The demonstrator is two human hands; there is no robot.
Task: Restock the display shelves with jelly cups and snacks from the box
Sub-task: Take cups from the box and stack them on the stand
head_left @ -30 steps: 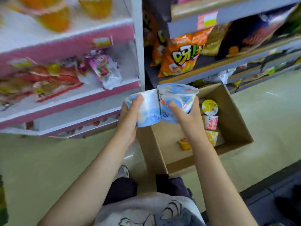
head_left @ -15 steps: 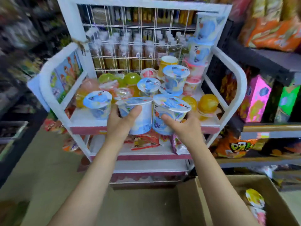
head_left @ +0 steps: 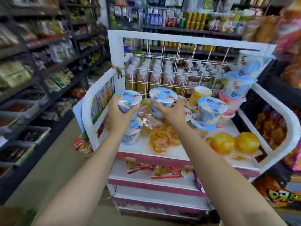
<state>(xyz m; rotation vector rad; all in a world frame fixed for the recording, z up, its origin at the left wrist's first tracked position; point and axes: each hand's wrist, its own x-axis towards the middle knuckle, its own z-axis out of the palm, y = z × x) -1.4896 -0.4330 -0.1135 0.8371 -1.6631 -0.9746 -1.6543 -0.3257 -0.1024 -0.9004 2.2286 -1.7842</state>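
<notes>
Head view: half a second ago I held both cups low at the front edge of the white display rack (head_left: 285, 128); now they are raised over its top shelf (head_left: 166, 151). My left hand (head_left: 119, 116) has its grip closed round a blue jelly cup (head_left: 127, 103), poised directly above another blue cup (head_left: 132, 133) standing at the shelf's 9 o'clock side; I cannot tell whether the two touch. My right hand (head_left: 172, 111) grips a second blue jelly cup (head_left: 162, 99) over the loose clear-lidded jellies (head_left: 153, 122) at the centre. At 3 o'clock from it stands a further blue cup (head_left: 210, 112), with a tall stack (head_left: 241, 82) beyond at 2 o'clock. The box is out of sight. I judge the carry finished and the placing about to start: left cup stacks, right cup needs a flat spot.
</notes>
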